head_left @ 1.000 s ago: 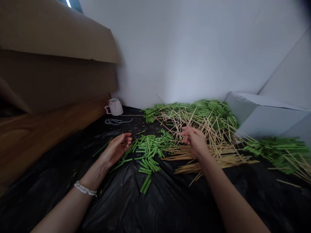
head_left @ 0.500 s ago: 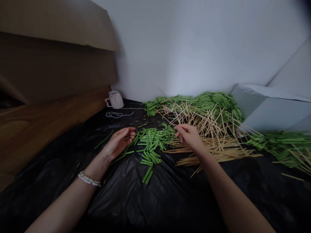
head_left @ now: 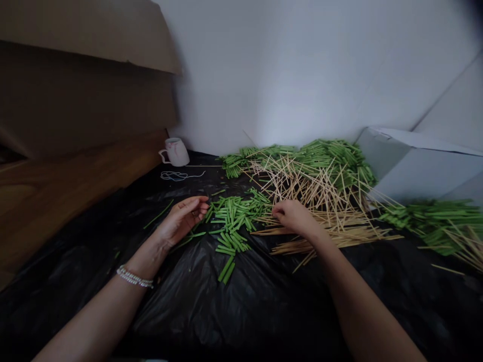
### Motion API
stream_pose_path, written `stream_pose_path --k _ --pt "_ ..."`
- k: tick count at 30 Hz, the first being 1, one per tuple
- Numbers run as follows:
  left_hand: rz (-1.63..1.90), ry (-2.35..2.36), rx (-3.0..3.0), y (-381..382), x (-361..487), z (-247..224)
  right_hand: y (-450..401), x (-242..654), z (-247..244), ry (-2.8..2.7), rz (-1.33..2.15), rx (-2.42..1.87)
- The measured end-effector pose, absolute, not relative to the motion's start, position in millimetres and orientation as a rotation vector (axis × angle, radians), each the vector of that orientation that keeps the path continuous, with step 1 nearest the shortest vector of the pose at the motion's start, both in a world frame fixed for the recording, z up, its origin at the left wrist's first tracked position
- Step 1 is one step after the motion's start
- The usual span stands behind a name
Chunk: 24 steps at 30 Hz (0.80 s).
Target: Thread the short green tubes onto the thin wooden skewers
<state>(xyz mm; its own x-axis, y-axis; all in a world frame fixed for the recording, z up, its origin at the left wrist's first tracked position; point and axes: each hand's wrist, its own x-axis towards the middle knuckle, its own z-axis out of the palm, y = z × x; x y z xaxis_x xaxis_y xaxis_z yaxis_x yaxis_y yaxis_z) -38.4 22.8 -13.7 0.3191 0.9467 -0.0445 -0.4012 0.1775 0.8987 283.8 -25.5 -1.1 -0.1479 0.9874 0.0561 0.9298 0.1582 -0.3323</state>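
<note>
My left hand (head_left: pixel 185 213) hovers at the left edge of a loose heap of short cut green stalks (head_left: pixel 232 216). Its thumb and fingers are stretched forward and slightly bent, with nothing visible between them. On the heap's right side, my right hand (head_left: pixel 293 216) has its fingers curled in; whatever they hold, if anything, is hidden. Thin pale wooden sticks (head_left: pixel 339 229) lie in a pile under and beyond that hand. More sticks (head_left: pixel 302 181) lie crisscrossed behind them, against a larger mound of green pieces (head_left: pixel 328 156).
Black plastic sheeting (head_left: pixel 181 301) covers the work surface. A white mug (head_left: pixel 176 152) and a tangle of string (head_left: pixel 175 175) are at the back left. A large cardboard box (head_left: pixel 94 90) stands left, a pale box (head_left: pixel 415 161) right. Another green pile (head_left: pixel 433 221) lies far right.
My right hand has drawn slightly down and its fingers have curled in more. My left hand has barely moved. The whole view has shifted a little.
</note>
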Motion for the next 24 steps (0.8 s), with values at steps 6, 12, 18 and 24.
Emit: stream_pose_path --k 6,12,18,24 --pt "1.068 0.735 0.948 22.1 -38.3 -13.3 -32.2 296.5 13.2 -2.308 0.401 -1.898" --pt "1.066 0.734 0.937 23.7 -39.2 -14.7 -41.9 309.8 26.9 -2.346 0.46 -1.929" --pt "1.068 0.743 0.934 24.4 -39.4 -15.5 -42.6 300.5 18.9 -2.376 0.513 -1.904" --pt "1.061 0.752 0.941 25.1 -38.7 -14.2 -55.3 319.1 35.3 -2.115 0.467 -1.706"
